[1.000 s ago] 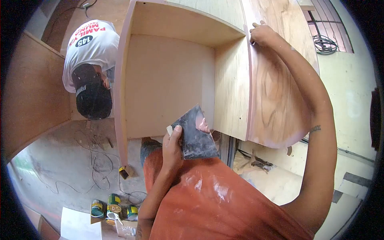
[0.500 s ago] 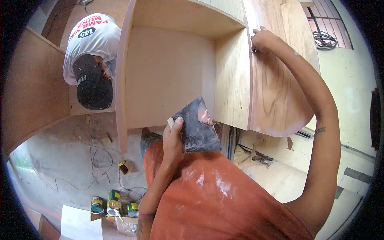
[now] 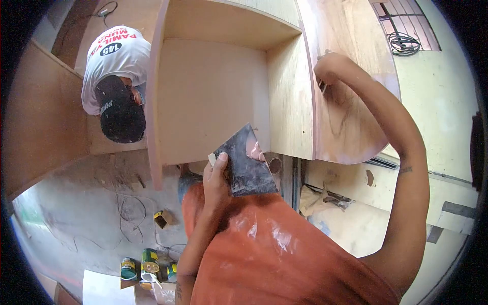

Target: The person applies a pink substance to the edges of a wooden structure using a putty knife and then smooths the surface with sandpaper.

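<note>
My left hand [image 3: 217, 178] grips a dark flat board [image 3: 249, 170] in front of my shirt, thumb on its upper face. Whitish smears mark the board, and a lump of pinkish putty [image 3: 254, 151] sits near its right edge. A small pale piece [image 3: 212, 159] shows beside the thumb. My right hand [image 3: 331, 69] is closed against the wood-grain panel [image 3: 356, 112], near the pinkish strip along its left edge. Something thin sticks out below the fingers; the hand hides most of it, so its kind cannot be told.
An open plywood cabinet [image 3: 213, 91] stands before me. At left a co-worker in a white shirt [image 3: 119, 56] and dark cap bends down behind its side panel. Cans [image 3: 149, 260], a yellow-black box [image 3: 161, 219] and a cord [image 3: 133, 211] lie on the floor. Coiled cable [image 3: 404, 44] hangs by the window.
My right hand has moved down the panel a little, its wrist more bent and the fingers turned downward. My left hand and the board stay nearly in place. The view has shifted slightly.
</note>
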Available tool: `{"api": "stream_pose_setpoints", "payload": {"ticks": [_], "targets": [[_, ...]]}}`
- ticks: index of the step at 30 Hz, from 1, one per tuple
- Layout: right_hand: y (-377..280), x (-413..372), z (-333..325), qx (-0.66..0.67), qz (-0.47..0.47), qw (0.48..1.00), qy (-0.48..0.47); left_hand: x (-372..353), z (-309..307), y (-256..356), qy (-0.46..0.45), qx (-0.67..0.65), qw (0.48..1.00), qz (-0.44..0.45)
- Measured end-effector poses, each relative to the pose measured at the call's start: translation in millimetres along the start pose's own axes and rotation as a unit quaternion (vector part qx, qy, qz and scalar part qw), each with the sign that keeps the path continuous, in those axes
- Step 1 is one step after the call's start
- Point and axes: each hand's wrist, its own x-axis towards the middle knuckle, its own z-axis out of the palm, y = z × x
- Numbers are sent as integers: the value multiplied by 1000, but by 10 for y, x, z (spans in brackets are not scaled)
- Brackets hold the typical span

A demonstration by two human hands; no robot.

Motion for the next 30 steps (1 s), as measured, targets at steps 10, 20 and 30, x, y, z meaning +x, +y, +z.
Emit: {"api": "stream_pose_setpoints", "payload": {"ticks": [10, 20, 30], "targets": [[-1004, -1914, 137, 843, -222, 423, 249, 437, 543, 9, -41, -169, 982, -70], [-1869, -1300, 802, 631, -49, 570, 523, 151, 758, 319, -81, 61, 995, -24], [-1412, -231, 1109, 565, 333, 555, 512, 410, 318, 152, -43, 78, 994, -70]]}}
